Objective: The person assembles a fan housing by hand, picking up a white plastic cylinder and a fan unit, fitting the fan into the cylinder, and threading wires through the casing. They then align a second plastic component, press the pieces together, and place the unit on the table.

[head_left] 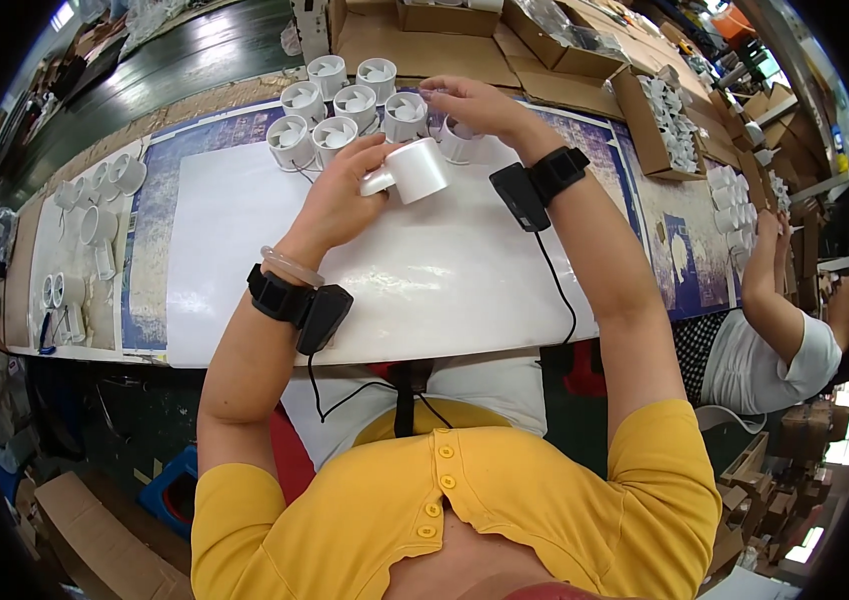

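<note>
My left hand (350, 195) is closed round the short stem of a white plastic cylindrical housing (421, 170), tilted above the white work sheet. My right hand (480, 105) reaches over the far side of the table with its fingers stretched out. Under its palm stands a white cup-shaped piece (459, 146), partly hidden; whether the hand touches it I cannot tell. To the left, several white round housings with fan blades inside stand grouped, among them a near one (290, 142) and one beside my right fingertips (406, 115).
More white stemmed housings (99, 228) lie at the table's left end. A cardboard box (657, 125) of small white parts sits at the far right. At right, a co-worker (770, 340) in a white top reaches toward stacked white cylinders (732, 205). Cables hang from my wrist devices.
</note>
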Demonstrator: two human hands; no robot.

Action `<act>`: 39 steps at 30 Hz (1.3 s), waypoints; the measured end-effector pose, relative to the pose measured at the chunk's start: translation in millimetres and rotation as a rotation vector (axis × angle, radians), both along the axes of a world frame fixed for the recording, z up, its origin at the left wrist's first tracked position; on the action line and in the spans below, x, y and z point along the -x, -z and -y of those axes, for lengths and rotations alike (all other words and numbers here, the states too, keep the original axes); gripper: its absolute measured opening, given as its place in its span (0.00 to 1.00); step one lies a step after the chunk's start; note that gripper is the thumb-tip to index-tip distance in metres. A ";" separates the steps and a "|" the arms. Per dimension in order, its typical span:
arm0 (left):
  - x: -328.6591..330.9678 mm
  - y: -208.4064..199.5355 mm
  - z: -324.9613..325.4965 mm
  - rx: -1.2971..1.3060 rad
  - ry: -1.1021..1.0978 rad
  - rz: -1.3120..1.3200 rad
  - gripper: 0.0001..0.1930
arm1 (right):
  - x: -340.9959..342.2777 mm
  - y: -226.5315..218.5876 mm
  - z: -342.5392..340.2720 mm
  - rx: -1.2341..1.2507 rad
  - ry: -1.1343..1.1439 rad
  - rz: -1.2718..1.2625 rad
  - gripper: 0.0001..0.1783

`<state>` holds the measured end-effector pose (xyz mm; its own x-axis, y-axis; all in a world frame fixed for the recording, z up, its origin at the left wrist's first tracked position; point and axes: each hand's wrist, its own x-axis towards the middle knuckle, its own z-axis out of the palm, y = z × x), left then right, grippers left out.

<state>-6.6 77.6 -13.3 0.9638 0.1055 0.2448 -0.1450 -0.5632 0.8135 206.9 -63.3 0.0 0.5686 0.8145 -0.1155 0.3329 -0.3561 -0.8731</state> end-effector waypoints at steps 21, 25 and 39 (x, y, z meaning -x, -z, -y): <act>1.3 -10.9 -2.3 0.960 0.223 -0.091 0.25 | 79.9 -26.7 71.5 0.272 -0.055 0.428 0.36; 2.8 -12.9 3.0 0.981 0.213 -0.053 0.26 | 86.6 -15.2 74.2 0.278 -0.048 0.628 0.35; -1.0 -6.5 6.0 0.946 0.218 -0.027 0.32 | 88.4 -30.9 81.6 -0.650 0.442 0.466 0.29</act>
<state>-5.5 71.6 -6.8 0.9895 0.0663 0.1282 -0.1436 0.3628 0.9207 118.5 -144.9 30.9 0.7182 0.3359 0.6094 0.6521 -0.0195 -0.7579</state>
